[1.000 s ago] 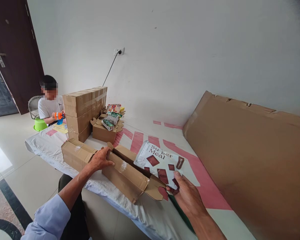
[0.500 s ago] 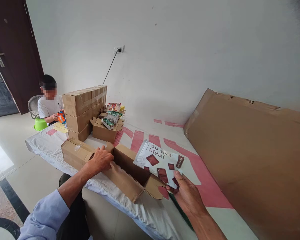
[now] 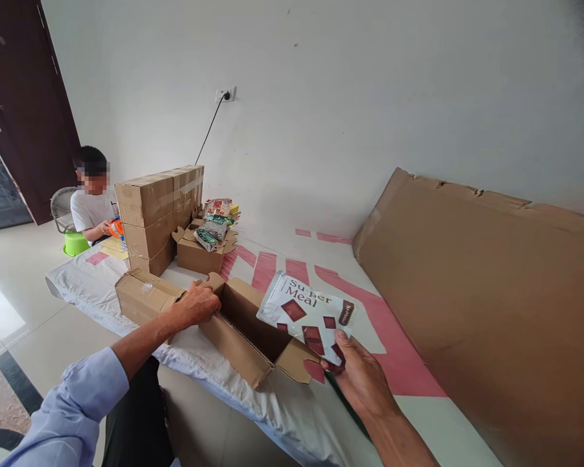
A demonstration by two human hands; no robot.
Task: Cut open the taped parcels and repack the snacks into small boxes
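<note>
My left hand (image 3: 198, 303) is closed over the upper edge of an open, empty-looking cardboard box (image 3: 236, 350), at its left end; some fingertips are hidden inside. The box stands lengthwise near the front edge of the covered table, its right end flap folded outward. Pinched by a lower corner, a silver-white pouch printed "Super Meal" (image 3: 299, 308) is in my right hand (image 3: 363, 373), thumb on its front. The pouch is tilted and overlaps the view of the box's right side and far edge. Left of my left hand lies a taped, closed carton (image 3: 143, 295).
Behind stand stacked taped cartons (image 3: 148, 217) and a smaller open box (image 3: 198, 255) heaped with snack packets (image 3: 209, 233). A large cardboard sheet (image 3: 486, 285) rises on the right. A person (image 3: 92, 207) sits at the table's far left, holding something orange. A dark green strip (image 3: 345, 405) lies below my right hand.
The whole view has shifted slightly. Both hands keep their holds, the left on the open box and the right on the pouch, with hardly any movement between them.
</note>
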